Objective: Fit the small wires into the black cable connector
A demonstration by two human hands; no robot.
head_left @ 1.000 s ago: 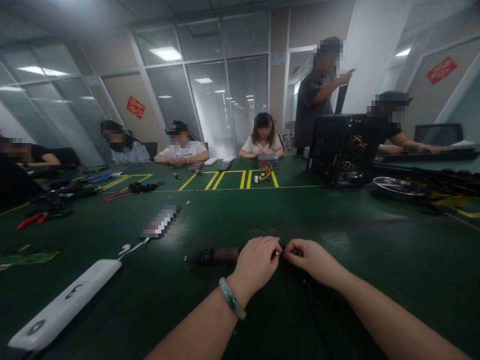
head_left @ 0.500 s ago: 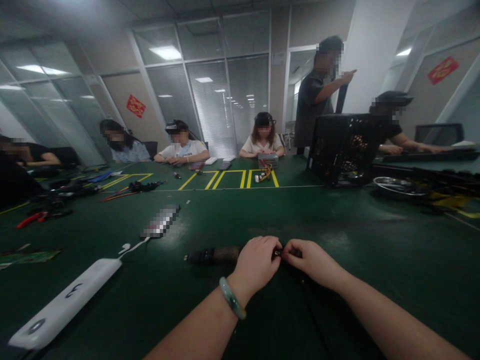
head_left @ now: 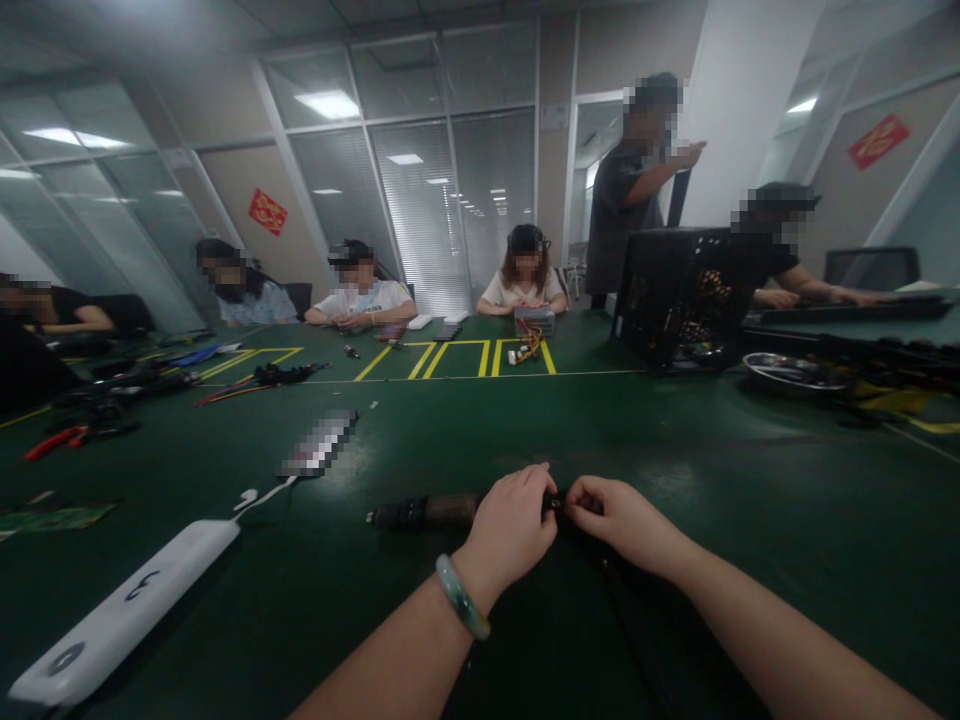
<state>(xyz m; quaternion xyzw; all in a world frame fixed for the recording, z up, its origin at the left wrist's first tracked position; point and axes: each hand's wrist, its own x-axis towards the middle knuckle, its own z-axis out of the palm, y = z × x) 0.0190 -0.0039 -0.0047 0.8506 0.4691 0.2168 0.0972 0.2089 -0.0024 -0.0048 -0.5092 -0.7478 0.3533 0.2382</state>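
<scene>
A dark, brown-bodied electric screwdriver [head_left: 442, 511] lies sideways on the green table, its tip pointing left. My left hand [head_left: 511, 520], with a jade-coloured bangle [head_left: 463, 597] on the wrist, is closed around its right end. A small brassy part [head_left: 556, 504] shows between my two hands. Thumb and fingers of my right hand [head_left: 619, 520] pinch together at that end; what they hold is dark and mostly covered. Below the right hand, a dark cable [head_left: 616, 610] runs down the table toward me, hard to see against the surface.
At left are a white power strip [head_left: 127, 610], a phone [head_left: 319, 445] on a white cable and a green circuit board [head_left: 56, 516]. A black computer case [head_left: 675, 300] and metal bowl [head_left: 795, 372] stand right. Several people are around the table.
The view has shifted very slightly. My left fingers have lifted a little at the screwdriver's end; my right hand keeps its pinch.
</scene>
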